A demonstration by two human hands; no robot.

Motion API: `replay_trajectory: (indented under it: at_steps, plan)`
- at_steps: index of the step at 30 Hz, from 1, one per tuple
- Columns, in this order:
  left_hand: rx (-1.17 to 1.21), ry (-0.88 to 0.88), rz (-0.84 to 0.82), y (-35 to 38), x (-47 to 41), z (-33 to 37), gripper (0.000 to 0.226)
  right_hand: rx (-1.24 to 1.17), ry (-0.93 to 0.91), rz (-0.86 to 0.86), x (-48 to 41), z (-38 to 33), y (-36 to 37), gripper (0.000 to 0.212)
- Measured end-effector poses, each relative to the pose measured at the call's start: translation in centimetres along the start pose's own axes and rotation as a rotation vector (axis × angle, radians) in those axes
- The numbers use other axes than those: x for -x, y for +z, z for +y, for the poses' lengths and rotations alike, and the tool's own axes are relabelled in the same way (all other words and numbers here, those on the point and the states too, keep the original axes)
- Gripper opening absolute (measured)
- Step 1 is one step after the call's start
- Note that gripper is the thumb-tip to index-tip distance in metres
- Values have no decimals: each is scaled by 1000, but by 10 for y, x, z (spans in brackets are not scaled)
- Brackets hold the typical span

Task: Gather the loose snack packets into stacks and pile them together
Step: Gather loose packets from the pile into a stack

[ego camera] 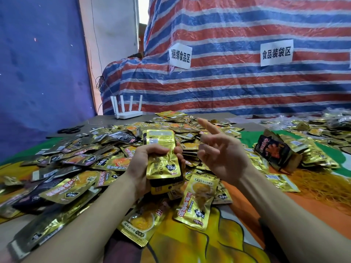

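Stacking is the step in hand, as I judge it. The person's left hand (pixel 146 162) holds a small stack (pixel 162 158) of gold foil packets upright above the heap, thumb on one long side and fingers (pixel 179 150) curled round the other, clamped on the bundle. The right hand (pixel 222 154) hovers just beside it, palm turned in, index finger (pixel 209 126) straight and pointing up and away, the rest loosely bent and apart. I can make out nothing held in it.

The loose packets (pixel 95 152) cover most of the table (pixel 209 243), piled every which way, some face up, some showing their plain backs. The next move, I'd guess, calls for the free hand to drop into the heap, lift one packet, turn it to match and lay it flat on the bundle with the edges squared. A finished stack (pixel 273 150) lies well off to the right, near a tangle of orange rubber bands (pixel 322 186), which is likely where this one belongs once full.

The packets are flat, glossy and crinkled, gold with black panels and a yellow picture on the front. They look slippery, so the bundle could fan out if the grip loosens.

Farther back a white router (pixel 128 109) stands before a striped tarp (pixel 228 82).
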State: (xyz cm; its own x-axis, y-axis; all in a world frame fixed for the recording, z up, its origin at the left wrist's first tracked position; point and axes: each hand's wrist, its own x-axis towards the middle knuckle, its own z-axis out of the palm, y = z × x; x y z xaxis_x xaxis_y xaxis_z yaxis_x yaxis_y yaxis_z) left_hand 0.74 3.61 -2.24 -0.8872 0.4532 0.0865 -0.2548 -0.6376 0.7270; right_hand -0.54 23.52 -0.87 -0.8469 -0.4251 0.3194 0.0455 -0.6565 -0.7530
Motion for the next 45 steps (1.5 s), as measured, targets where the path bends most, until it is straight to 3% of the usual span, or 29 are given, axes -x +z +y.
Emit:
replay_trajectory:
  at_steps: [3,7,12,16,20,24,31,33,36,42,43,45]
  plan:
    - [-147,-3,78,1,-1,-3,29,312,25,5,0,6,2,40]
    - [-307,108,327,3,-6,-6,29,635,-82,169,1,10,0,39]
    - [-271,411,589,4,-10,-4,17,677,-13,208,4,24,4,55]
    - [-170,545,689,8,-10,1,11,722,-18,141,3,47,19,52]
    - [-110,567,671,15,-7,3,35,730,-116,115,1,64,33,58]
    - [-117,490,588,22,-4,-5,20,887,-247,150,0,68,36,62]
    - [-54,370,318,19,-4,-11,31,879,-412,161,0,64,31,71]
    - [-67,353,308,18,-6,-11,37,873,-406,137,-2,64,29,69]
    - [-147,324,302,17,-7,-11,38,729,-365,124,-5,61,27,48]
    - [-163,285,273,16,-6,-10,39,682,-459,307,-7,49,20,22]
    - [-180,295,275,15,-7,-10,39,703,-413,345,-8,47,18,22]
    - [-198,302,278,12,-7,-11,39,738,-213,359,-9,45,17,44]
